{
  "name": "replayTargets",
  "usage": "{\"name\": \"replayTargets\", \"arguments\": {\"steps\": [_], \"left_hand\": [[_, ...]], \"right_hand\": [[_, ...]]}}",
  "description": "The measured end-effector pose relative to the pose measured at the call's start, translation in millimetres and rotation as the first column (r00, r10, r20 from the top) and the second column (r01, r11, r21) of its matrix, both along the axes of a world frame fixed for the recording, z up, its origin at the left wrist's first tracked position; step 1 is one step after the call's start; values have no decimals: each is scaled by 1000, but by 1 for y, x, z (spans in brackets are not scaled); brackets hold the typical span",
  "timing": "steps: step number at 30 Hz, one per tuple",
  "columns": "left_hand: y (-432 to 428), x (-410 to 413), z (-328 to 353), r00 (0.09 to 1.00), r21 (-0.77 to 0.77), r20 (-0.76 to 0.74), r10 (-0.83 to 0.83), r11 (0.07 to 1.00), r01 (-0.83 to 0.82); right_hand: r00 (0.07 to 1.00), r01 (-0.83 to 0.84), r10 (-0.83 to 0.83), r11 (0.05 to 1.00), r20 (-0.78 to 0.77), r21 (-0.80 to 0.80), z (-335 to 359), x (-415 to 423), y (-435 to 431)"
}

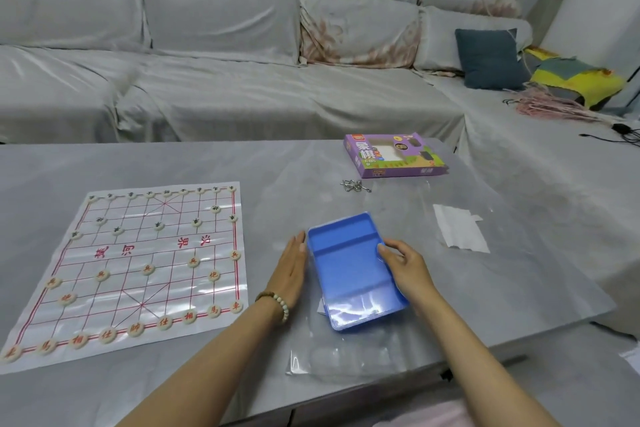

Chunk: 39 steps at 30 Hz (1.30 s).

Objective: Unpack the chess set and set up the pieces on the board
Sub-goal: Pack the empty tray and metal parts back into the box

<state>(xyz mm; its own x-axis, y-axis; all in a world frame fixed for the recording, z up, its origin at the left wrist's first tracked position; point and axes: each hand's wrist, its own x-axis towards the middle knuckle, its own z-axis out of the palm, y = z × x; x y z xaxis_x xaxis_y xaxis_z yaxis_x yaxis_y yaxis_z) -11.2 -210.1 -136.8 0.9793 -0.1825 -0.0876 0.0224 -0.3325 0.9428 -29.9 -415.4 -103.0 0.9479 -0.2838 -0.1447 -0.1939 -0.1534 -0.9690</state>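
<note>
**Board laid out at your left, tray between your hands**

The draped sofa fills the far side, just beyond the table's back edge. The grey table gives you bare room behind the board and a narrow bare strip between the board and the tray. Its near edge cuts diagonally to your right, close under your right forearm.

The board, a thin printed sheet, lies flat at your left, with its near corner close to the table's front edge. It has red characters across the middle band (upside down from your seat).

The blue tray sits to the right of the board, on a clear plastic bag that reaches the near edge. The purple box lies further back and reads "象棋" and "XIANG QI". A white paper lies well to the tray's right.

Your left hand is flat, with straight fingers along the tray's left side. Your right hand has its fingers curled over the right rim, gripping it.

The pieces stand on the board. The near ones show red 帥, 仕, 相, 馬, 炮 and 兵; the far ones are too small to read.
</note>
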Motion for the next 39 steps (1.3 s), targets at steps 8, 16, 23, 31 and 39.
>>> {"name": "replayTargets", "arguments": {"steps": [8, 16, 23, 31, 39], "left_hand": [[-3, -2, -9, 996, -31, 78, 41, 999, -39], [-3, 2, -17, 993, 126, 118, -18, 992, 3], [-2, 9, -17, 984, 399, 147, -96, 916, 29], [-8, 6, -10, 973, 680, 139, -187, 732, 44], [-10, 26, -4, 964, 747, 143, -226, 663, 45]], "right_hand": [[999, 10, -20, 978, -45, -209, -19, 4, 15], [998, 62, -55, 895, 29, -442, -25, -6, 19], [999, -10, 34, 665, 17, -746, -39, -7, 18], [983, -184, 132, 627, -130, -757, -38, -9, 23], [987, -157, 153, 887, -45, -434, -25, 30, 8]]}}
